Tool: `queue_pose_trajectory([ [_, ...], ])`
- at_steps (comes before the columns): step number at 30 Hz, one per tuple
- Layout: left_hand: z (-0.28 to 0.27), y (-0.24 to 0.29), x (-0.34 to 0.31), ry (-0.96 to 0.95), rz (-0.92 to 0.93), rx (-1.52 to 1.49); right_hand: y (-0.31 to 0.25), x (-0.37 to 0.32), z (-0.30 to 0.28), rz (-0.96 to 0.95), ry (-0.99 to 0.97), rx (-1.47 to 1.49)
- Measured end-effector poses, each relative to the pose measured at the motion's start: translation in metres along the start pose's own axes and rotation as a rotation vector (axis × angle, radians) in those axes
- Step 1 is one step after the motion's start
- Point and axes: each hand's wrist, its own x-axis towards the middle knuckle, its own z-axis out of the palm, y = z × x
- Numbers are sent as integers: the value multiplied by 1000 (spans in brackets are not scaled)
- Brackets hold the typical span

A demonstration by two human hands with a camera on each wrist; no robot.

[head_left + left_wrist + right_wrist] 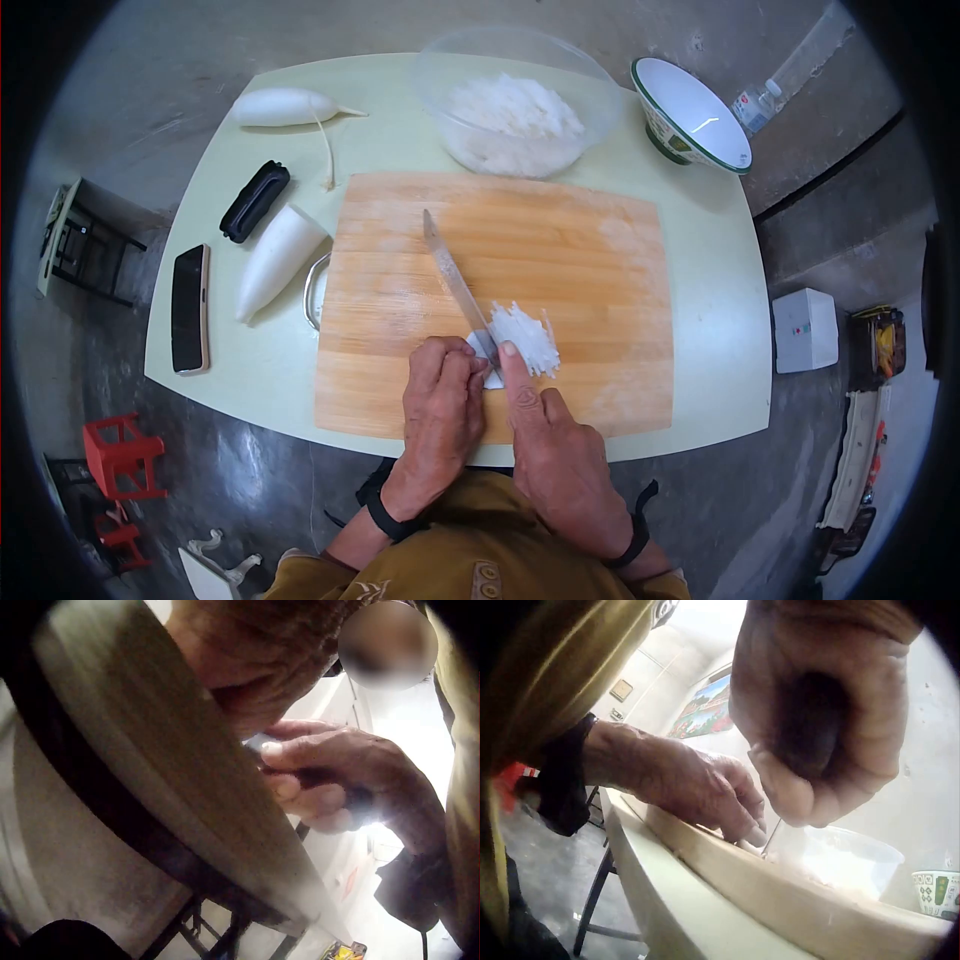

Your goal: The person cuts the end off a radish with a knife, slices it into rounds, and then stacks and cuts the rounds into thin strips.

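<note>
A knife (455, 275) lies across a white radish piece (484, 350) near the front edge of the wooden board (390, 260), its tip pointing away. My right hand (555, 450) grips the dark handle (814, 724), the index finger stretched along the blade's top. Curled fingers of my left hand (440, 410) hold the piece just left of the blade. White shreds (527, 338) are heaped right of the knife. In the right wrist view my left hand (682, 784) rests low at the board; the left wrist view shows my right hand (352, 769) closed beyond the board's edge.
Behind the board stands a clear bowl (590, 115) of white shreds, with a green-rimmed bowl (690, 115) to its right. On the left lie a whole radish (285, 107), a cut radish (280, 262), a black tray (254, 201) and a phone (190, 308). A metal handle (313, 292) shows beside the board.
</note>
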Motion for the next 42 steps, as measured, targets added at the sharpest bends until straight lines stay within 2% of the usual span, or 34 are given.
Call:
queue_pose_trajectory([
  [5,-1,0,-1,23,-33,-80,12,-1,9,38,62,137],
  [7,-2,0,0,49,5,-23,15,-1,10,24,130,262],
  [10,1,-2,1,54,19,-6,15,-4,5,15,115,305],
  [17,2,-2,-1,11,-36,-11,15,-18,-2,6,105,240],
  [31,3,-2,-1,19,-15,15,6,-18,-14,104,-84,187],
  [35,0,1,1,11,-16,16,2,4,-7,16,21,165],
  [37,1,0,-2,21,-24,1,-3,5,-9,119,-107,126],
  [38,1,-1,-2,23,-24,2,2,4,-5,117,-106,125],
  [40,2,-1,-1,31,-5,10,17,4,4,-16,116,360],
  [42,3,-2,-2,33,-12,6,15,1,-1,-3,100,379],
])
